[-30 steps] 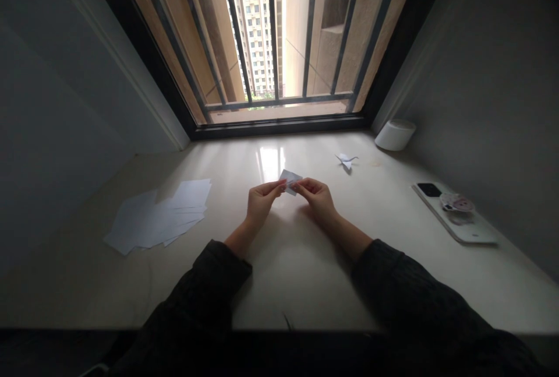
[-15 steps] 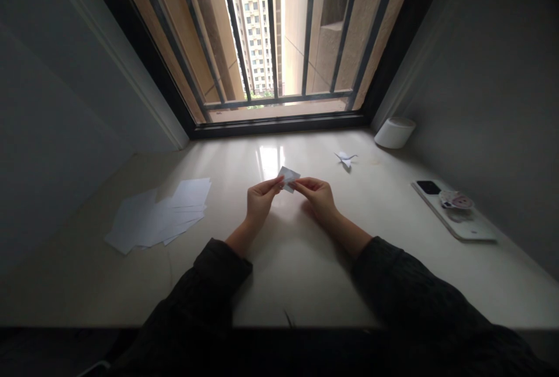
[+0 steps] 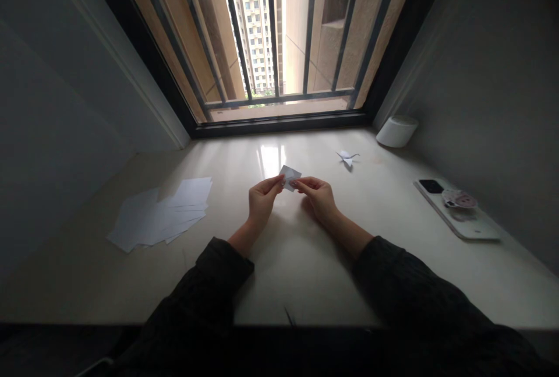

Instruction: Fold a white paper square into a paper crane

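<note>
Between my two hands is a small folded piece of paper (image 3: 290, 173), pale and roughly diamond-shaped, raised a little above the sill. My left hand (image 3: 263, 195) pinches its left side between thumb and fingers. On the right side, my right hand (image 3: 318, 193) pinches it the same way. The fingertips cover its lower part, so the folds there are hard to make out. A white paper crane (image 3: 347, 159) rests on the sill beyond my right hand. Left of my hands lies a loose, overlapping spread of white paper sheets (image 3: 161, 214).
A phone (image 3: 469, 222) with a round grip on its back lies at the right by the wall. Near the window's right corner stands a white cylindrical object (image 3: 396, 131). The barred window (image 3: 279, 126) closes off the far side of the pale sill (image 3: 297, 284).
Both hands keep their pinch on the folded paper, with hardly any movement. The whole view has shifted very slightly.
</note>
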`<state>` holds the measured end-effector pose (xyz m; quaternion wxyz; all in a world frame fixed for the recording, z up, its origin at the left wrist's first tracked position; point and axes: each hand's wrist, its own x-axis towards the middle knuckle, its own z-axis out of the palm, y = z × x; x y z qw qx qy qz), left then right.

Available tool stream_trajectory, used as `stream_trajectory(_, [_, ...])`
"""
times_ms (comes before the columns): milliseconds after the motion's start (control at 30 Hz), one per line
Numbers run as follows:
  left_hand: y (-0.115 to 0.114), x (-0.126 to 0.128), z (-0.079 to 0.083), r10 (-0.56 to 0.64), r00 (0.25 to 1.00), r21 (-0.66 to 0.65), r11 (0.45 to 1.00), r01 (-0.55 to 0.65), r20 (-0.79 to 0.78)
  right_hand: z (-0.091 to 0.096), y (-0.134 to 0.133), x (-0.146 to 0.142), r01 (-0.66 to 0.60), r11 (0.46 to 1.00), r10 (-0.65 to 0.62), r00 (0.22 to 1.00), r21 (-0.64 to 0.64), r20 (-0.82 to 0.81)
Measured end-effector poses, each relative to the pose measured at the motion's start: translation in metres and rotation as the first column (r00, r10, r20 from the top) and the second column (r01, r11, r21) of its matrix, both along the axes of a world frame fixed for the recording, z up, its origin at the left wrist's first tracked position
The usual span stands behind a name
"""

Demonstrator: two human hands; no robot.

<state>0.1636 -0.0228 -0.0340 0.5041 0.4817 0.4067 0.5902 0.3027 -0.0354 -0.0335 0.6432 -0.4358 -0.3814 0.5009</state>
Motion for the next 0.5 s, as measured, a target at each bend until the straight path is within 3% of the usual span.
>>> stream_trajectory(500, [-0.0017,0.0007,0.0003,-0.016,1.000,-0.016,1.000,0.016,0.007,-0.0041,0.0016,0.0011,0.000,1.000,-0.001,0.998,-0.007,-0.061])
